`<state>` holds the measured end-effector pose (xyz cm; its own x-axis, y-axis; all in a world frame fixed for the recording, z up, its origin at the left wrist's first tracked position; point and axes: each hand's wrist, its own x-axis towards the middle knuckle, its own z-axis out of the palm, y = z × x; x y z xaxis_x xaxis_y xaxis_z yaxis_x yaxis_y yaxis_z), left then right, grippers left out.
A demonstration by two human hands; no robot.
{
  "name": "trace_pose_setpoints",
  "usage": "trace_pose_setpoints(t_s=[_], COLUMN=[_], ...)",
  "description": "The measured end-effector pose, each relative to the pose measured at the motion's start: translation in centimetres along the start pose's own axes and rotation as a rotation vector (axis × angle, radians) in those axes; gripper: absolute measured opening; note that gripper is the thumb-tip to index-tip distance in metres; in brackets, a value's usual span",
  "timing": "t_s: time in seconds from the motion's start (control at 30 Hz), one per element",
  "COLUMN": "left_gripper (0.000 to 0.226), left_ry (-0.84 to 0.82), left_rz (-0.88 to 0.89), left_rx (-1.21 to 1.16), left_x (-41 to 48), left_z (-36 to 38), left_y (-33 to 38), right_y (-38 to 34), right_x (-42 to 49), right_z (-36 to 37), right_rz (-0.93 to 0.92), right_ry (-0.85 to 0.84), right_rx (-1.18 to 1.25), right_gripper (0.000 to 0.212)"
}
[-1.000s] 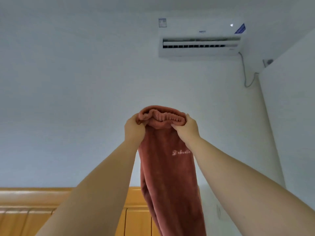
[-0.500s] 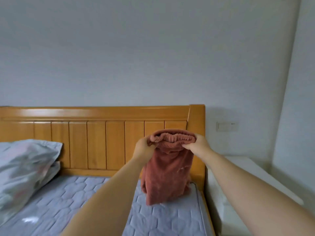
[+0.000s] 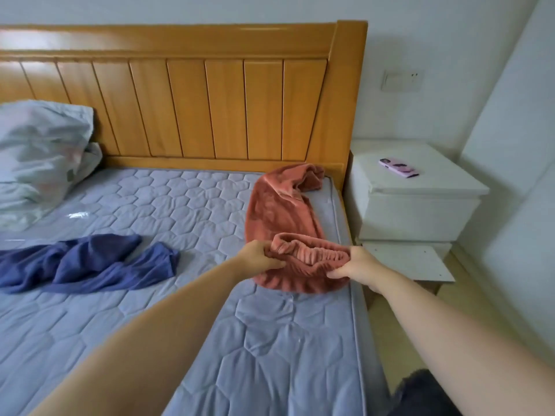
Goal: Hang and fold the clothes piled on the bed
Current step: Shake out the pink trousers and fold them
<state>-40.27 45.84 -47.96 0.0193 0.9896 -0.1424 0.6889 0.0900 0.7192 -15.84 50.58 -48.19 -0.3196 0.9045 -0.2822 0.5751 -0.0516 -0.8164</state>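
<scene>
Both hands, left hand (image 3: 260, 257) & right hand (image 3: 354, 267), pinching pants (image 3: 279, 211) by waistband; legs stretched beyond grip on bed (image 3: 270, 355) twd headboard (image 3: 192, 94). Blue garment (image 3: 87, 264) left of grip.

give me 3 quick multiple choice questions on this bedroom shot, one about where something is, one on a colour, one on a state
1. Where does the phone lie?
A. on the white nightstand
B. on the pillow
C. on the mattress

2. What colour is the garment lying untouched on the mattress?
A. yellow
B. dark blue
C. white

3. How are the rust-red trousers held?
A. hanging in the air from one hand
B. lying untouched
C. gripped at the waistband by both hands, legs laid on the mattress

Answers:
1. A, the phone rests on the nightstand top, right of the bed.
2. B, it is dark blue, left of the arms.
3. C, the left hand and right hand each grip one waistband end, and the legs stretch towards the headboard.
</scene>
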Motion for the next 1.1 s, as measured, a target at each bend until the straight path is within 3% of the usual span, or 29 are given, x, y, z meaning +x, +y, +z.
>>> trace_pose_setpoints(t_s=[0.07, 0.2, 0.27, 0.37, 0.43, 0.5, 0.57, 0.63, 0.7, 0.8, 0.87, 0.93, 1.0, 1.03, 1.1], left_gripper=[0.038, 0.037, 0.036, 0.034, 0.038, 0.055, 0.064, 0.061, 0.039, 0.029, 0.018, 0.026, 0.043, 0.046, 0.05], left_ry=[-0.15, -0.404, -0.532, -0.699, -0.828, -1.006, -1.048, -0.959, -0.807, -0.611, -0.421, -0.056, 0.333, 0.44, 0.475], left_rz=[0.037, 0.073, 0.071, -0.009, -0.076, -0.133, -0.232, -0.345, -0.375, -0.366, -0.347, -0.329, -0.308, -0.268, -0.098], left_rx=[0.141, 0.505, 0.591, 0.526, 0.444, 0.263, 0.1, -0.029, -0.214, -0.528, -0.589, -0.519, -0.335, -0.169, 0.138], left_x=[-1.5, -3.7, -4.2, -4.9, -5.1, -4.6, -3.6, -2.7, -1.7, 0.0, 1.5, 3.6, 5.4, 5.8, 6.1], left_z=[2.3, 5.8, 7.2, 9.2, 9.8, 9.5, 8.9, 8.3, 7.2, 5.1, 4.2, 3.8, 4.2, 4.6, 6.0], left_y=[-1.6, -4.2, -5.1, -5.3, -4.5, -4.5, -5.2, -5.9, -6.3, -6.4, -6.4, -6.3, -6.1, -6.0, -6.0], right_y=[3.0, 6.1, 7.1, 7.8, 7.4, 7.0, 7.1, 7.3, 7.6, 7.2, 5.9, 4.1, 2.8, 2.7, 3.2], right_x=[-1.1, -3.1, -3.9, -4.1, -3.8, -3.3, -2.6, -1.6, -0.5, 1.8, 3.4, 5.1, 6.9, 7.7, 8.6], right_z=[2.0, 5.8, 7.6, 8.9, 8.7, 8.0, 7.3, 6.3, 5.1, 3.2, 2.3, 2.2, 3.3, 4.1, 6.2], right_rz=[-0.004, -0.044, -0.085, 0.024, 0.167, 0.248, 0.33, 0.339, 0.267, 0.255, 0.211, 0.103, 0.028, 0.004, -0.109], right_ry=[-0.073, -0.224, -0.268, -0.459, -0.619, -0.701, -0.743, -0.718, -0.636, -0.439, -0.284, -0.062, 0.193, 0.269, 0.312], right_rx=[-0.1, -0.363, -0.561, -0.717, -0.702, -0.674, -0.503, -0.315, -0.198, 0.031, 0.119, 0.07, -0.04, -0.097, -0.279], right_gripper=[0.055, 0.023, 0.023, 0.019, 0.027, 0.049, 0.051, 0.05, 0.055, 0.044, 0.038, 0.037, 0.05, 0.058, 0.064])
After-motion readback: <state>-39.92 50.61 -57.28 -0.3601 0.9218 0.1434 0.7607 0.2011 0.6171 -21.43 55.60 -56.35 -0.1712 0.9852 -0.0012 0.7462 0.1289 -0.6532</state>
